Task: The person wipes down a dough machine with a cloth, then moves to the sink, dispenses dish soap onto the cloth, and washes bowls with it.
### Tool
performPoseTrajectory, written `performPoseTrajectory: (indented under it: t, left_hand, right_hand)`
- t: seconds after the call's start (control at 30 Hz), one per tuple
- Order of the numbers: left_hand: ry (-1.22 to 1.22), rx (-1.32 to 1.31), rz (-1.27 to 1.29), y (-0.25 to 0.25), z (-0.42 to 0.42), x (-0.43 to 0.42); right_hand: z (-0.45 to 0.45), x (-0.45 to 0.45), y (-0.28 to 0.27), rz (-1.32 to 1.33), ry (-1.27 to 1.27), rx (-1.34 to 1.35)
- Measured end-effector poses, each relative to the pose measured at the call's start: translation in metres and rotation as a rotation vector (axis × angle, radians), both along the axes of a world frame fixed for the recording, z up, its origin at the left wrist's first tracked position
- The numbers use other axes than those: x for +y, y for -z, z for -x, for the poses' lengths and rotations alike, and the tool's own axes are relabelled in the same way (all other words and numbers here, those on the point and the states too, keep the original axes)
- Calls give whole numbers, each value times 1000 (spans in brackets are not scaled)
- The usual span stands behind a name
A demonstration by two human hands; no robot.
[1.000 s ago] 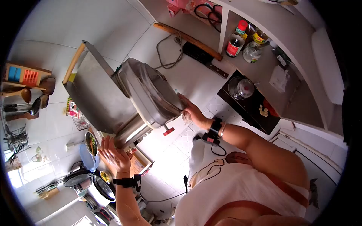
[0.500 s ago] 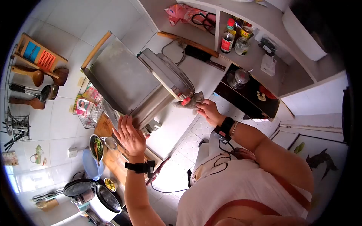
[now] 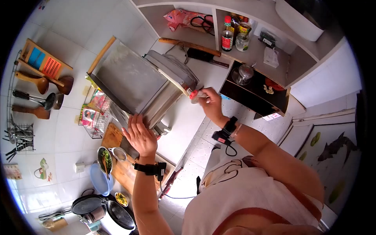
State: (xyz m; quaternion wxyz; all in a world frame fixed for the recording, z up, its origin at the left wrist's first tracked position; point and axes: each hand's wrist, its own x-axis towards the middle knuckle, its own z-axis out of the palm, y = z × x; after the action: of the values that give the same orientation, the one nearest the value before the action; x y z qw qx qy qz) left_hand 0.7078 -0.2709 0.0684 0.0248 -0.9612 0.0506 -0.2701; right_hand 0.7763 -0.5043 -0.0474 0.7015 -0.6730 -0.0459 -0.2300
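Observation:
A boxy stainless-steel machine (image 3: pixel 129 74) with a flat metal tray top stands on the white counter. My left hand (image 3: pixel 140 135) lies with fingers stretched out against its near metal edge. My right hand (image 3: pixel 210 103) has its fingers closed round a grey cloth (image 3: pixel 201 94), mostly covered by the hand. The cloth is at a red knob (image 3: pixel 193 94) on the machine's right side; whether they touch is hard to see. A round-edged metal part (image 3: pixel 176 64) juts from the machine behind the knob.
A cleaver (image 3: pixel 205 57) lies behind the machine, near a wooden rod (image 3: pixel 188 46). Bottles (image 3: pixel 227 35) stand on the shelf at right. A dark stand holds a glass jar (image 3: pixel 245 72). At lower left are a cutting board (image 3: pixel 125 170), a blue basin (image 3: pixel 101 181) and a pot (image 3: pixel 119 215).
My right hand has shifted slightly left and up with the cloth, its fingers now curled more over it. My left hand stays on the metal edge. The whole view has shifted a little.

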Motion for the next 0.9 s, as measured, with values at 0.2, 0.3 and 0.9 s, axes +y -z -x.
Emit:
performPoseTrajectory:
  t: [0.2,0.3,0.9]
  left_hand:
    - [-8,-29,5,1,0,-2]
    - [3,-36,30,-2,0,-4]
    - [-157,118,-10,-2,4,-6]
  right_hand:
    - [-25,-25,-71,371,-16,-359]
    - [-36,-37,-44,459,-124,-350]
    - [-114,-41,-80,378,-571,-297]
